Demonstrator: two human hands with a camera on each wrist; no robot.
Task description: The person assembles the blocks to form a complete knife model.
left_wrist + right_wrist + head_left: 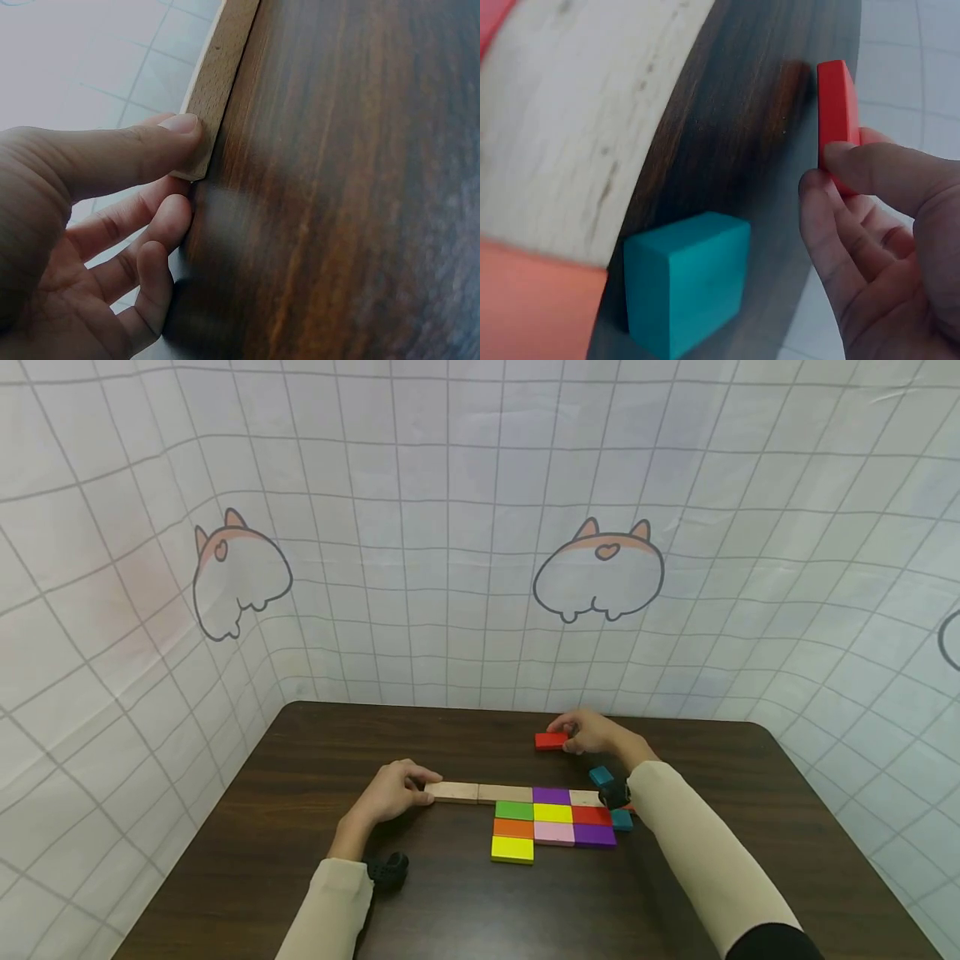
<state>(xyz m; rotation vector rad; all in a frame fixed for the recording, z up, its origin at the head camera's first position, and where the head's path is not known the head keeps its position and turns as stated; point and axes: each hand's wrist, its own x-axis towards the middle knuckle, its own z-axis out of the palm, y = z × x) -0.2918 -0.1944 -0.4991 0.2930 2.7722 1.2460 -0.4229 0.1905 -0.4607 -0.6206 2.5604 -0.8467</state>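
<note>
My left hand [388,792] pinches the left end of a plain wooden block [453,791] between thumb and fingers. In the left wrist view, the thumb lies on that block's [219,79] side face. Toward the table's back edge, my right hand [595,732] pinches a red block [551,741] by its right end. The right wrist view shows this red block [834,112] between thumb and fingers. A loose teal block [601,776] lies between the right hand and the laid-out blocks. The right wrist partly hides the right end of the layout.
Flat blocks lie edge to edge on the dark table [442,910]: a second wooden block [506,793], a purple one [551,795], a green one [513,810], an orange one [513,828], a yellow one [512,849] and several others. A grid-patterned curtain [420,527] hangs behind.
</note>
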